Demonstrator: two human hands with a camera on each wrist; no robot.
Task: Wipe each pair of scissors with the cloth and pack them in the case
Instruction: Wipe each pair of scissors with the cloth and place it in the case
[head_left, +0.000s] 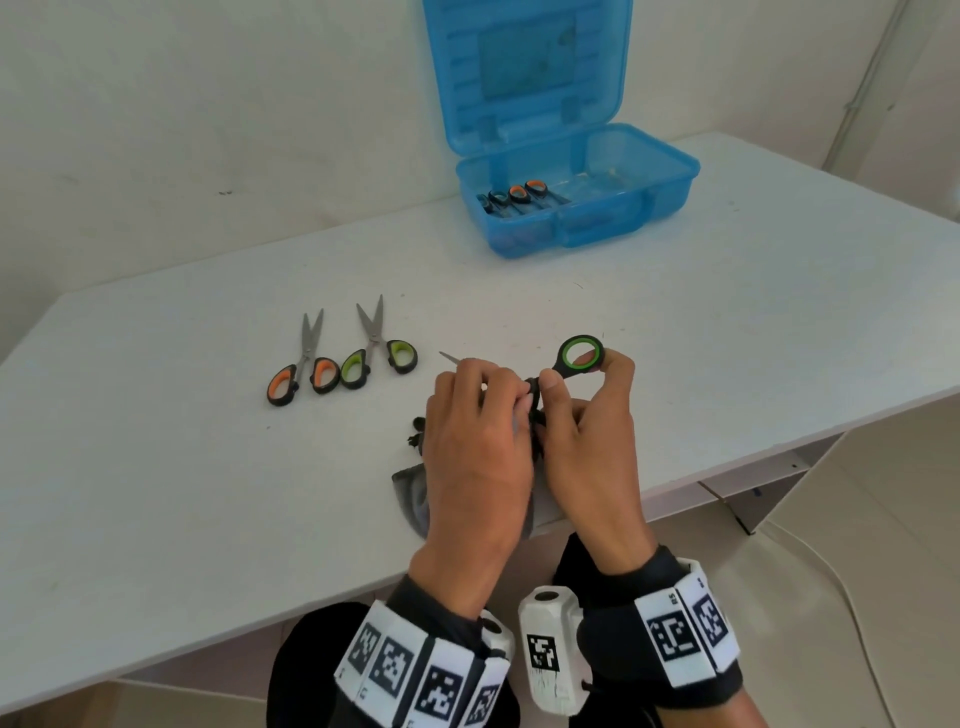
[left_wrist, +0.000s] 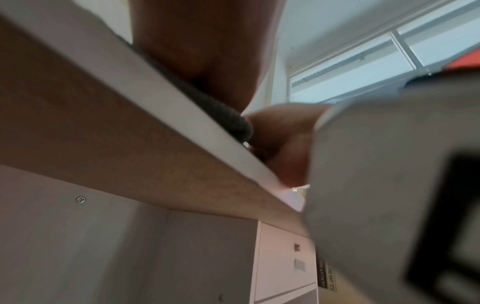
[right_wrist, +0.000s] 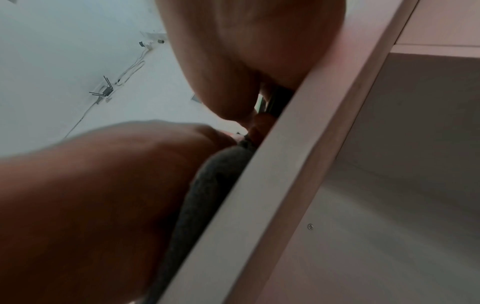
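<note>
My right hand (head_left: 577, 375) pinches the black-and-green handle of a pair of scissors (head_left: 582, 355), thumb near the pivot and fingers behind the ring. My left hand (head_left: 496, 397) grips the dark grey cloth (head_left: 413, 499) wrapped round the blades; only the blade tip (head_left: 448, 357) pokes out to the left. The cloth trails down to the table's front edge, seen from below in the left wrist view (left_wrist: 233, 123) and the right wrist view (right_wrist: 207, 185). The open blue case (head_left: 670, 171) stands at the back with packed scissors (head_left: 519, 196) inside.
Two more pairs lie left of my hands: orange-handled scissors (head_left: 304, 366) and green-handled scissors (head_left: 382, 349), blades pointing away. The white table's front edge (head_left: 727, 467) runs close under my wrists. A wall stands behind the case's raised lid (head_left: 524, 67).
</note>
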